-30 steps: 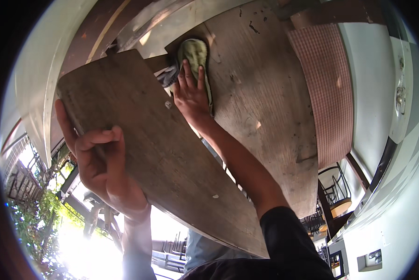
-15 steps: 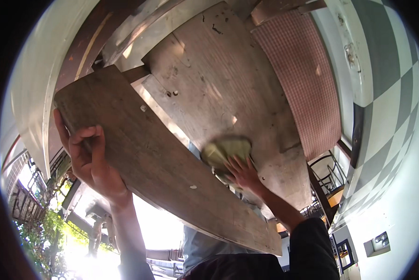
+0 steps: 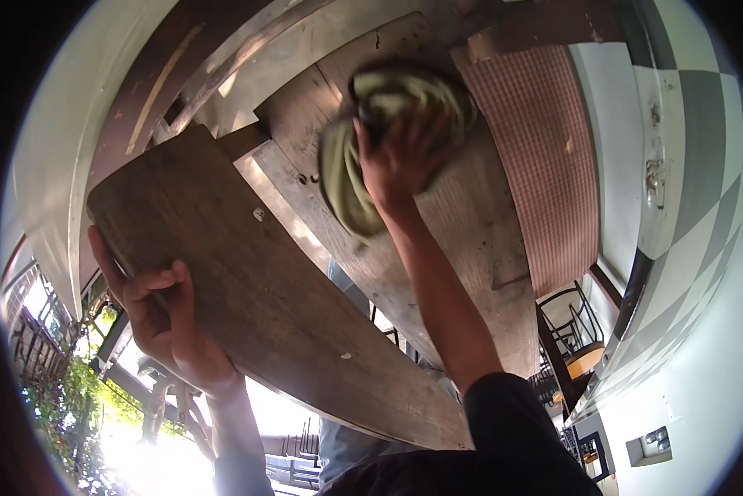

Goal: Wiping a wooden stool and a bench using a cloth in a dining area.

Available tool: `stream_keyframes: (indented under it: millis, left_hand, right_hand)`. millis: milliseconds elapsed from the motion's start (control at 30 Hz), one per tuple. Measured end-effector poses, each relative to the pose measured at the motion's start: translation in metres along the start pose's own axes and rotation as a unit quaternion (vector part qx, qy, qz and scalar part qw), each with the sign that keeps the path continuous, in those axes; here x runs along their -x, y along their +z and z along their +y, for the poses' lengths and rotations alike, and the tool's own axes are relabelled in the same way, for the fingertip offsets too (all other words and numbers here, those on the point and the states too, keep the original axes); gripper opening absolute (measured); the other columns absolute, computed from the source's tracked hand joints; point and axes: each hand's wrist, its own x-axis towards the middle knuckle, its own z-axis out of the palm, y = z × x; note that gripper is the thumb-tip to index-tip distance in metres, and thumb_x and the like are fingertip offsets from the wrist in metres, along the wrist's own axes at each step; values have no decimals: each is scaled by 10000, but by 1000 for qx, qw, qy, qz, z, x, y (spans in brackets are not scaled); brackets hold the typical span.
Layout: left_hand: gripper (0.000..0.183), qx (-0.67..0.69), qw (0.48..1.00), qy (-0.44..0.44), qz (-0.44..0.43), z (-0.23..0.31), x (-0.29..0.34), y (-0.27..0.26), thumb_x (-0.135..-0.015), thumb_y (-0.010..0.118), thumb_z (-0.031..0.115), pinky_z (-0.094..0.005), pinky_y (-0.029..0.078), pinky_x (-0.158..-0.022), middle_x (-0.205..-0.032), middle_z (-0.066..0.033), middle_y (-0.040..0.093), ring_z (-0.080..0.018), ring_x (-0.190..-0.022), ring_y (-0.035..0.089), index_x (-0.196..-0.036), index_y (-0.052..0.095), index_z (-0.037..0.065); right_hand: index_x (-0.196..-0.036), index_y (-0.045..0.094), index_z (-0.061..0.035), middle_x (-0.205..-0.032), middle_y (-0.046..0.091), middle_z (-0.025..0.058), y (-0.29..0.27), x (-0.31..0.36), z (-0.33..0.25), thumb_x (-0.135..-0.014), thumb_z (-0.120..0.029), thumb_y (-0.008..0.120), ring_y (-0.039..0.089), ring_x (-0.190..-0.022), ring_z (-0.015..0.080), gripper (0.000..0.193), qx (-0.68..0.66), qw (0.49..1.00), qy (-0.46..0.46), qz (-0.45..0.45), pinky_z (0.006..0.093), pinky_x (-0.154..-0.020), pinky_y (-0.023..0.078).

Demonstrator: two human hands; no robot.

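Note:
A long wooden bench with a worn brown top slants from the left toward the lower middle. My left hand is at its outer left edge, one finger stretched along the side and the others curled against the wood, gripping it. Beyond the bench lies a broad wooden tabletop of joined planks, scuffed and marked with small holes. On its far part my right hand presses a bunched green cloth to the surface. The cloth and the fingers are smeared by motion, and part of the cloth is hidden under the hand.
A red-and-white checked woven panel lies along the table's right side. Further right is a wall with grey and white checks. A metal-framed chair stands at the lower right. Green plants show at the lower left.
My right hand has swept the green cloth from the near part of the tabletop to its far part. My left hand stays at the bench edge; the whole view has shifted slightly.

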Motion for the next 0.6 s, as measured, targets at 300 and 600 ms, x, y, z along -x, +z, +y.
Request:
stream_keyframes:
  millis: [300,600]
  left_hand:
    - [98,39,999,-5,-1,5,-1,14,-869,554,-39,-393,267,-1102,-1546,-168,240,-240,-1334,364,-833,569,51]
    - [32,-49,999,18,-12,-5,-1,3,-868,601,9,-379,292,-1082,-1513,-145,333,-218,-1293,412,-853,597,37]
  right_hand:
    - [-1382,423,-68,-1460,376,183,43,-163,-17,-849,-347,587,276,-1384,390,624,-46,943,-108,311,601,-1119,165]
    - [-1425,391,-52,-1493,363,130,1,-1,75,-949,-330,439,280,-1412,304,553,-5,999,-16,44,551,-1133,170]
